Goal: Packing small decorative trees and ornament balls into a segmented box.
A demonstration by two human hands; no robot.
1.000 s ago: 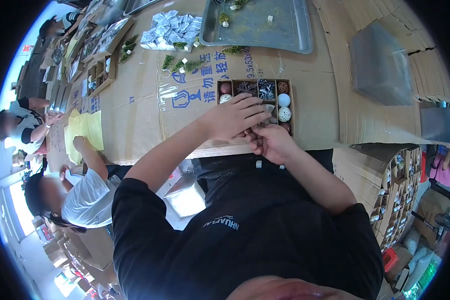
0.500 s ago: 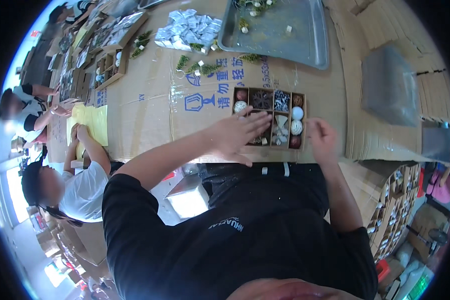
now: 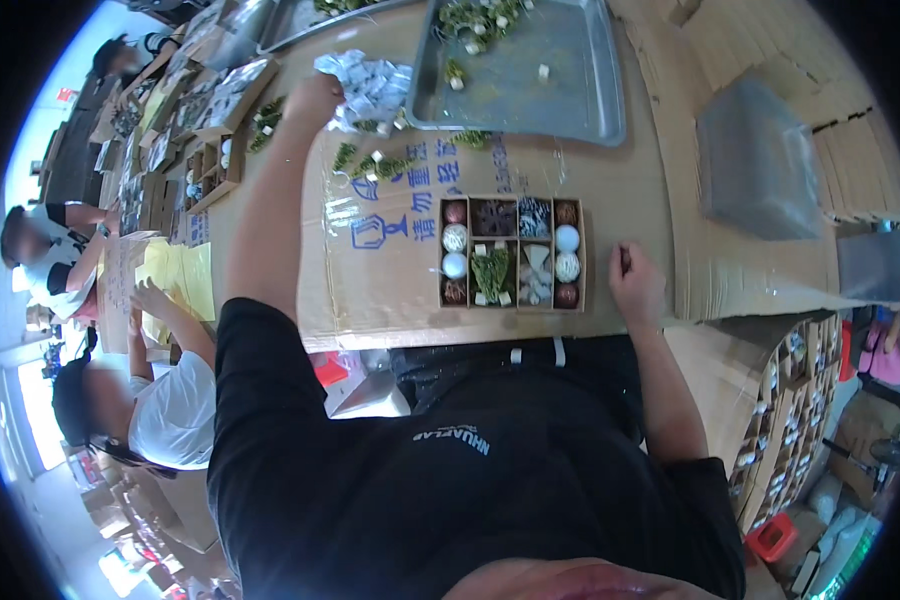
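A divided cardboard box [image 3: 513, 309] rests near the table's front edge. Its compartments hold white, brown and patterned balls, a dark snowflake ornament [image 3: 494, 218], a green sprig bundle [image 3: 491, 273] with pale cubes, and pale ornaments. My left hand [image 3: 315, 98] reaches far forward to the left edge of a pile of silver packets [image 3: 375, 88]; its fingers are curled, and whatever they may hold is hidden. To the right of the box, my right hand [image 3: 637, 286] lies loosely closed on the cardboard, apart from the box, with nothing showing in it.
A metal tray [image 3: 570, 95] with green sprigs stands at the far side. More sprigs [image 3: 378, 165] lie before it. On the right are a clear plastic bin [image 3: 760, 160] and cardboard. Another divided box [image 3: 213, 175] stands left, near a co-worker [image 3: 165, 400] handling yellow sheets [image 3: 185, 270].
My left hand has gone from above the box to the silver packets, uncovering the green sprig bundle and left-hand balls. My right hand stays beside the box. The view has shifted slightly.
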